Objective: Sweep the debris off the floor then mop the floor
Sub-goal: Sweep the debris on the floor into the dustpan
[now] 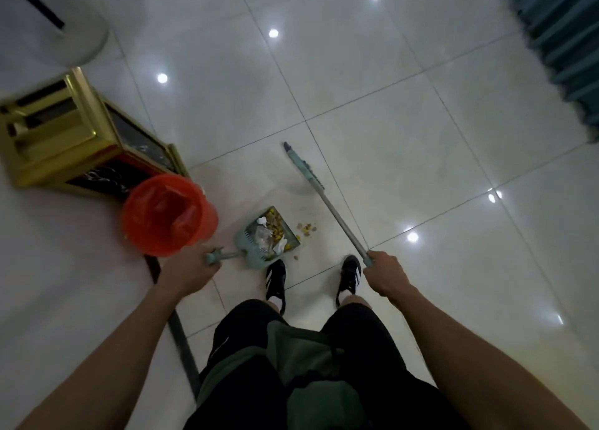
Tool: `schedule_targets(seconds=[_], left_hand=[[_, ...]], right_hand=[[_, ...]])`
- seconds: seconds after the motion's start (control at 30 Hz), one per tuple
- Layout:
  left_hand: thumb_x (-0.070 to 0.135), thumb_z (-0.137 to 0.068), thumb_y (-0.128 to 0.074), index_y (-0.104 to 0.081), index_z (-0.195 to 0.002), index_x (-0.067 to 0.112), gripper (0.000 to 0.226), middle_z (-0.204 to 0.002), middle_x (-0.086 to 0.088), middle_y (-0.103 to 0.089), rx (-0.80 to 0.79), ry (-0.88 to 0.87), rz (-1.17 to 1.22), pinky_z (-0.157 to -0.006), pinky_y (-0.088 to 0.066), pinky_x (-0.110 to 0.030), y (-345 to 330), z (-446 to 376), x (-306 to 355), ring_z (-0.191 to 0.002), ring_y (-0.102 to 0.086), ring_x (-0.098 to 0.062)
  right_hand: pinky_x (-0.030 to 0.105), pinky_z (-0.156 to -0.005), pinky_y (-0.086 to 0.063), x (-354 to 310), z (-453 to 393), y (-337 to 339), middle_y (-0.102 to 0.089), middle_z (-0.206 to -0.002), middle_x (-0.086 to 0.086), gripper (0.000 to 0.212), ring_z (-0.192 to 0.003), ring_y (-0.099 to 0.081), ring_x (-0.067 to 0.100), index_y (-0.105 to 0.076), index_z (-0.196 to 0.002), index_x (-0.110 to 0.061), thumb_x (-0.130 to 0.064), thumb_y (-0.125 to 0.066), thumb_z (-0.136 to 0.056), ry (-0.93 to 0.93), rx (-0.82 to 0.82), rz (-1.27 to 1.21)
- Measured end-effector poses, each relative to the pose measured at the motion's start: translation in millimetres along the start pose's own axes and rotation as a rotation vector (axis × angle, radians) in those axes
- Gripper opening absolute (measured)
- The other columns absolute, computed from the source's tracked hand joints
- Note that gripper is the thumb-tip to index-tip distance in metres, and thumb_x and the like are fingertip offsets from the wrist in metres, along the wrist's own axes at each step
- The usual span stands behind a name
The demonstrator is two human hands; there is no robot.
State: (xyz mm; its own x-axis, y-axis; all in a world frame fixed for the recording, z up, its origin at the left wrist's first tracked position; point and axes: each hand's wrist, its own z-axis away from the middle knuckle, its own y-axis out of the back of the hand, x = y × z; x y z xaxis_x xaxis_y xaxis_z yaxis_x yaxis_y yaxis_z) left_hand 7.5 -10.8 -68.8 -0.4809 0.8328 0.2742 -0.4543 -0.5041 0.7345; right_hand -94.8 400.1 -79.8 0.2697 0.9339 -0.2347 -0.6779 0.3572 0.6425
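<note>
From the head view, you are still in the sweeping step. Your left hand (191, 269) is curled round the handle of the dustpan (265, 238), which sits on the floor (372, 121) just ahead of your left shoe, already loaded with yellow and brown bits and crumpled white scraps. Your right hand (384, 272) grips the pale metal pole of the broom (304, 170), whose narrow blue-grey head lies out on the far side, well apart from the pan.

A small scatter of debris (306, 228) remains on the tile just right of the pan's lip, with one or two crumbs nearer your feet. I judge the next move calls for drawing the broom head back behind that scatter and brushing it leftward into the pan, holding the lip flat.

The tiles are glossy and pale, mirroring ceiling lights. To the left stands an orange bin (168, 214) with a thin, crinkled liner, and beyond it a brass-coloured framed stand (58, 137).
</note>
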Motion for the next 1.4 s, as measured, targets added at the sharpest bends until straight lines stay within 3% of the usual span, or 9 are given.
schedule_targets(seconds=[0.17, 0.27, 0.6, 0.7, 0.87, 1.03, 1.2, 1.33, 1.4], left_hand=[[0.045, -0.09, -0.059, -0.072, -0.113, 0.039, 0.027, -0.082, 0.005, -0.071, 0.09, 0.17, 0.053, -0.064, -0.054, -0.032, -41, 40, 28, -0.071, -0.064, -0.019], [0.043, -0.09, -0.06, -0.07, -0.113, 0.043, 0.025, -0.084, 0.003, -0.073, 0.181, 0.266, 0.169, -0.068, -0.057, -0.036, -70, 70, 55, -0.077, -0.068, -0.024], [0.038, -0.088, -0.067, -0.075, -0.115, 0.026, 0.03, -0.074, -0.006, -0.07, 0.555, 0.638, 0.646, -0.068, -0.056, -0.038, -163, 157, 119, -0.07, -0.066, -0.028], [0.041, -0.086, -0.065, -0.077, -0.101, 0.019, 0.03, -0.07, -0.008, -0.069, 0.651, 0.671, 0.772, -0.068, -0.057, -0.042, -188, 178, 141, -0.071, -0.066, -0.034], [0.03, -0.089, -0.074, -0.076, -0.091, 0.019, 0.011, -0.065, -0.001, -0.065, 0.779, 0.773, 0.909, -0.06, -0.051, -0.035, -239, 205, 183, -0.063, -0.063, -0.025], [0.025, -0.09, -0.075, -0.07, -0.083, 0.03, 0.01, -0.071, 0.025, -0.066, 0.893, 0.779, 0.976, -0.053, -0.041, -0.023, -289, 250, 228, -0.064, -0.061, 0.006], [0.027, -0.091, -0.074, -0.075, -0.101, 0.02, 0.012, -0.062, 0.013, -0.064, 0.947, 0.764, 0.996, -0.054, -0.046, -0.021, -319, 268, 266, -0.059, -0.062, -0.002], [0.022, -0.09, -0.076, -0.077, -0.103, 0.014, 0.016, -0.073, 0.03, -0.068, 1.031, 0.798, 1.069, -0.052, -0.041, -0.002, -339, 287, 277, -0.064, -0.063, 0.007], [0.023, -0.091, -0.076, -0.076, -0.103, 0.016, 0.014, -0.071, 0.029, -0.067, 1.039, 0.799, 1.067, -0.051, -0.041, -0.004, -334, 286, 279, -0.063, -0.063, 0.006]], right_hand=[[0.042, -0.062, -0.061, 24, -43, 44, -0.064, -0.092, 0.012, 0.014, -0.073, -0.064, 0.03, -0.061, -0.098, -0.01, -0.013, -0.052, -0.087, 0.117, -0.089, 0.099], [0.036, -0.049, -0.057, 43, -65, 70, -0.064, -0.088, 0.011, 0.021, -0.067, -0.065, 0.03, -0.063, -0.107, -0.009, -0.013, -0.053, -0.089, 0.165, -0.12, 0.098], [0.023, -0.037, -0.047, 49, -92, 103, -0.062, -0.091, 0.008, 0.036, -0.064, -0.061, 0.023, -0.061, -0.125, -0.01, -0.012, -0.054, -0.09, 0.321, -0.186, 0.233], [0.027, -0.04, -0.051, 44, -92, 102, -0.063, -0.085, 0.011, 0.034, -0.062, -0.062, 0.026, -0.062, -0.123, -0.008, -0.009, -0.055, -0.09, 0.346, -0.188, 0.258], [0.024, -0.039, -0.047, 54, -82, 102, -0.063, -0.099, 0.014, 0.046, -0.064, -0.06, 0.024, -0.053, -0.139, -0.01, -0.011, -0.058, -0.093, 0.391, -0.184, 0.279], [0.023, -0.039, -0.047, 74, -65, 106, -0.065, -0.101, 0.017, 0.05, -0.06, -0.06, 0.023, -0.049, -0.143, -0.012, -0.012, -0.059, -0.094, 0.417, -0.149, 0.272], [0.025, -0.041, -0.048, 103, -49, 114, -0.067, -0.096, 0.019, 0.048, -0.059, -0.059, 0.024, -0.051, -0.142, -0.013, -0.013, -0.061, -0.094, 0.452, -0.123, 0.271], [0.026, -0.042, -0.049, 122, -40, 119, -0.067, -0.092, 0.018, 0.048, -0.058, -0.059, 0.024, -0.053, -0.14, -0.013, -0.011, -0.061, -0.093, 0.453, -0.119, 0.259], [0.026, -0.043, -0.049, 128, -37, 122, -0.068, -0.096, 0.021, 0.048, -0.06, -0.059, 0.025, -0.053, -0.141, -0.012, -0.011, -0.061, -0.093, 0.463, -0.114, 0.269]])
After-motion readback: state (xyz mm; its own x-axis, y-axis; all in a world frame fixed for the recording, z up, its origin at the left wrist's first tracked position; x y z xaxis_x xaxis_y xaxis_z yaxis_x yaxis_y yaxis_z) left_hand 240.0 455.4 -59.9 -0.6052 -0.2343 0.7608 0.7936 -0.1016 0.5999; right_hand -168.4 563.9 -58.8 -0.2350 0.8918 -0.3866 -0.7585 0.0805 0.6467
